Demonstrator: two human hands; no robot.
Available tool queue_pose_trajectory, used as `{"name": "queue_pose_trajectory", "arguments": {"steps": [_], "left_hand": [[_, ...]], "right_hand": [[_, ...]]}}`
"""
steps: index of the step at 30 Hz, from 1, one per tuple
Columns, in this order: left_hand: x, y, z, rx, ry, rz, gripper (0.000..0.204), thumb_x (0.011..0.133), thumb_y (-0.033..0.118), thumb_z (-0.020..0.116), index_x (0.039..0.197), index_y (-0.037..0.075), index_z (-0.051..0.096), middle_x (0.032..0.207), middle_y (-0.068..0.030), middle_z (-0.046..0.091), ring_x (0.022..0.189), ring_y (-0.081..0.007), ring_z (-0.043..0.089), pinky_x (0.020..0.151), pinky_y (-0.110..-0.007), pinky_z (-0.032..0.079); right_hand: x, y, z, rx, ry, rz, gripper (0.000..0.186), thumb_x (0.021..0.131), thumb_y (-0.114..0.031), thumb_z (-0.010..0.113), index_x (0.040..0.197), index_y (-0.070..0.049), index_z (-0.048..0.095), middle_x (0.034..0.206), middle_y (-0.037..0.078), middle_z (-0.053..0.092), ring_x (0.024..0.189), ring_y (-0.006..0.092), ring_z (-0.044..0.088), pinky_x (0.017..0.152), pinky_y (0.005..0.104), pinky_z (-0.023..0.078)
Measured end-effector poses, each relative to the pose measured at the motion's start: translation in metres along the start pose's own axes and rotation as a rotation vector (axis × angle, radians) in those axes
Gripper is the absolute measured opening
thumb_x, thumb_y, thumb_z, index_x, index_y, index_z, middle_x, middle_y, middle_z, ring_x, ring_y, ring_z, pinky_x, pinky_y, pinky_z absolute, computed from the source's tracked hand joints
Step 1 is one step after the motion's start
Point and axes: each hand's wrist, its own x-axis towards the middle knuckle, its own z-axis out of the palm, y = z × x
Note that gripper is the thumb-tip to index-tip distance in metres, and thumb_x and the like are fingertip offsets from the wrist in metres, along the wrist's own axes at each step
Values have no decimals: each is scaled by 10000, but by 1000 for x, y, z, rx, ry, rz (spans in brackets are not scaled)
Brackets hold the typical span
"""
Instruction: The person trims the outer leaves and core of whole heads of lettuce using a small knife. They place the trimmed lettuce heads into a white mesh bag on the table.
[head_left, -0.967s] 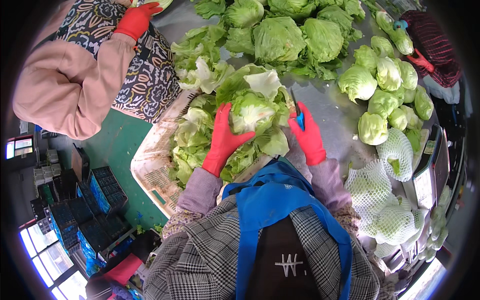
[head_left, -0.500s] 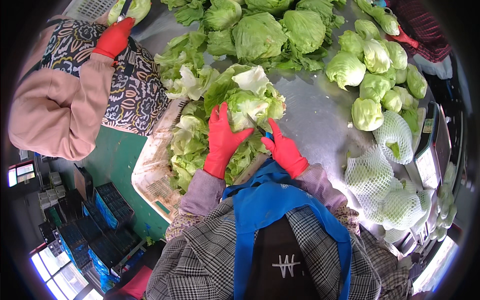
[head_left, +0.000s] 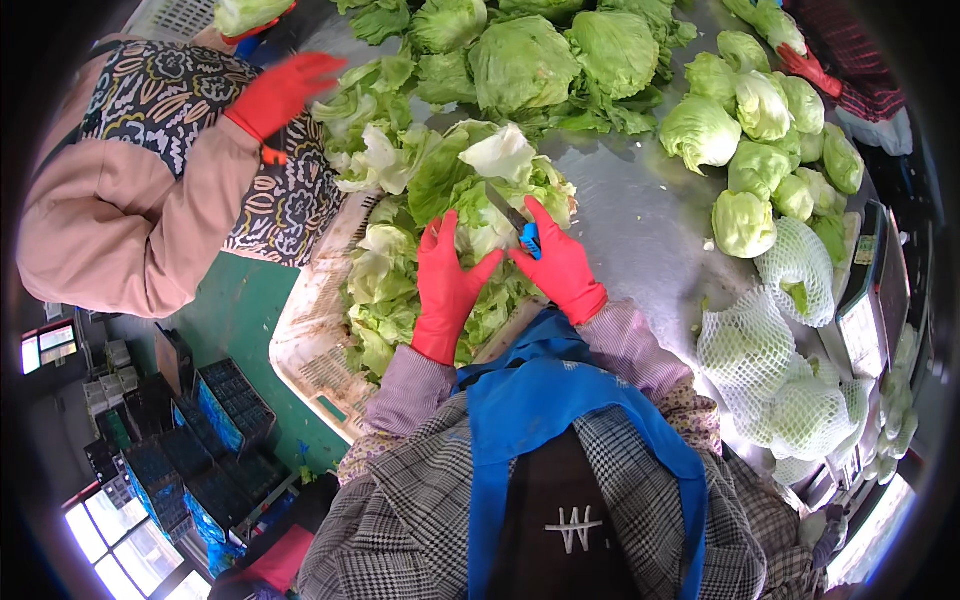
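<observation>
A head of lettuce with loose outer leaves is in front of me, over the table edge and a crate. At its near left side my left hand, in a red glove, cups it with fingers and thumb spread around it. My right hand, also red-gloved, is closed around the blue handle of a knife. The blade points up and left across the lettuce's leaves. Both thumbs come close together at the near side of the head. Parts of the lettuce under my fingers are hidden.
A cream plastic crate below holds lettuce leaves. Large leafy heads lie at the back of the metal table. Trimmed heads and white foam nets lie right. Co-workers' gloved hands are at left and far right.
My right hand has moved left and turned, bringing the knife across the lettuce and tilting the blade higher. My left hand stays at the head. The left co-worker's hand swings right, away from their lettuce.
</observation>
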Motion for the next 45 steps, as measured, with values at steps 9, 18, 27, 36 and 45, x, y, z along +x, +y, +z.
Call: {"name": "queue_pose_trajectory", "arguments": {"steps": [9, 18, 27, 36, 45], "left_hand": [[6, -5, 1, 122, 119, 151, 279, 673, 160, 743, 893, 54, 609, 850, -95, 583, 804, -288, 537, 688, -377, 442], [-51, -123, -8, 131, 79, -272, 177, 747, 123, 665, 900, 48, 618, 776, -107, 582, 723, -264, 564, 644, -346, 466], [32, -8, -42, -308, -209, 144, 631, 765, 232, 716, 1318, 91, 448, 1357, -199, 408, 1247, -310, 407, 990, -400, 374], [47, -3, 1, -360, -468, 102, 699, 815, 437, 619, 1377, 105, 370, 1437, -225, 273, 1320, -364, 293, 1053, -417, 287], [36, -11, 9, -400, -300, 62, 628, 861, 366, 586, 1371, 74, 367, 1394, -241, 347, 1299, -357, 335, 1059, -380, 281]], "right_hand": [[15, -14, 11, -101, 7, -49, 793, 730, -219, 715, 1396, -113, 296, 802, 82, 599, 675, 262, 599, 624, 345, 492], [10, 7, -3, 51, 6, -14, 803, 729, -249, 720, 1397, -107, 299, 860, 137, 619, 715, 316, 614, 620, 394, 494], [3, 18, -6, 69, 21, -17, 737, 714, -229, 715, 1356, -146, 364, 819, 95, 601, 678, 284, 611, 619, 366, 501], [-7, 20, 0, 83, 118, -8, 603, 704, -196, 699, 1251, -134, 455, 791, 81, 600, 651, 259, 607, 609, 346, 503], [-25, -7, 0, -86, -122, -312, 621, 655, -117, 671, 1244, -129, 474, 892, 103, 598, 815, 282, 586, 710, 367, 480]]}}
